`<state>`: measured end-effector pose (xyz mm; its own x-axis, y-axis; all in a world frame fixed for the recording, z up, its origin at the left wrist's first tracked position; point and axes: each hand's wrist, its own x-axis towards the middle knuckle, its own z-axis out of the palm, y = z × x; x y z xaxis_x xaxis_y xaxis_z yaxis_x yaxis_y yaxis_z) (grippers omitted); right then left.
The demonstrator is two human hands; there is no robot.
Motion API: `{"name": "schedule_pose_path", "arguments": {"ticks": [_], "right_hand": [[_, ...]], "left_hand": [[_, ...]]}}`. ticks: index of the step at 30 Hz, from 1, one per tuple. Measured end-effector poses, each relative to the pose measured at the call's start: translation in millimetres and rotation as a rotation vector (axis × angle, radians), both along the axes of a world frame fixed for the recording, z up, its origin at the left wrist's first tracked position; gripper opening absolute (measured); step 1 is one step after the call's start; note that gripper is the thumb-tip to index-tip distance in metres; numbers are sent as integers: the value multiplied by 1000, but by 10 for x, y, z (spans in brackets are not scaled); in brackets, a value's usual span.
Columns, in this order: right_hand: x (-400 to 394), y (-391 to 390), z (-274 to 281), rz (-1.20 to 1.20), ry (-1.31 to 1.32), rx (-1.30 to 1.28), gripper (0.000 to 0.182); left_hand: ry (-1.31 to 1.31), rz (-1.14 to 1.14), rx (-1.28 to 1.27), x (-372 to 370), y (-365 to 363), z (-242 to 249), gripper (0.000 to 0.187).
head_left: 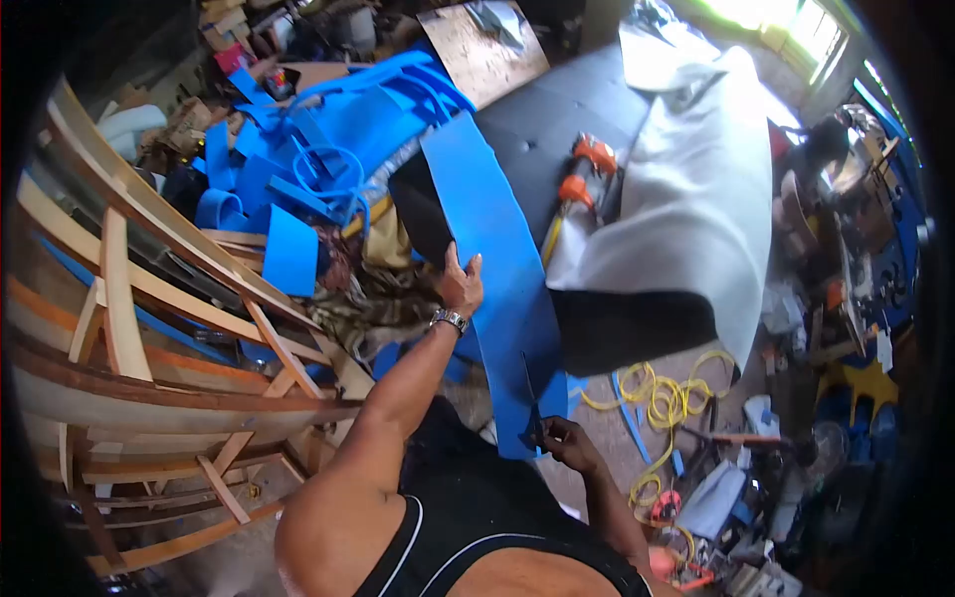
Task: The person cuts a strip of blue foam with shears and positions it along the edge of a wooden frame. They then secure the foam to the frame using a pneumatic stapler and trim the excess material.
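A long strip of blue foam sheet (502, 244) stretches away from my body, its far end resting over a black padded surface. My left hand (461, 287), with a watch on the wrist, grips the strip's left edge about halfway along; part of the fingers is hidden. Near the strip's close end, my right hand (567, 445) is closed around the handles of dark scissors (531, 386). Their blades point away from me and lie over the blue foam. Whether the blades are apart or together is too small to tell.
A wooden frame (124, 289) curves along the left. Blue foam offcuts (288, 179) are heaped behind it. On the black padded surface (527, 144) lie an orange-and-grey power tool (587, 174) and a large white sheet (686, 189). A yellow hose (676, 398) coils on the floor.
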<state>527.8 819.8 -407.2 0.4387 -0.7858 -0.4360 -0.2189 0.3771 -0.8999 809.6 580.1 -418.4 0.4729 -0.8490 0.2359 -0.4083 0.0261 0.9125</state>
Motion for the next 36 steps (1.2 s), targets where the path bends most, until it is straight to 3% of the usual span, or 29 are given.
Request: {"name": "schedule_pose_path", "arguments": {"ticks": [5,8,12,16,19,20,23,31,35,36], "right_hand": [[-274,875,-214,-69,43,11,28],[-254,1097,24,39,258,-60,33],[-179,1255,144,-52,155,118,38],[-300,1258,28,12,148,61,41],[-384,1209,-138,34,47,16,40],[-459,1156,-252,98,19,-25,51],[-494,998,-242,106,41,141,50],[-603,879,-349,153,-128,40,32],[-635,834,-515,92,-269,192,34],[-658,807,-292,111,-219,227,33]], "left_hand": [[-54,-61,-70,-309,878,-120,59],[276,-202,-22,-386,1219,-54,62],[393,-294,244,-470,1768,-64,58],[199,-203,212,-689,2167,-314,55],[249,-237,208,-742,2247,-174,56],[220,-227,199,-770,2251,-172,55],[147,-240,188,-828,2313,-195,54],[25,-222,216,-968,2457,-229,45],[-11,-231,270,-1028,2583,-238,45],[3,-244,249,-1049,2603,-166,45]]}}
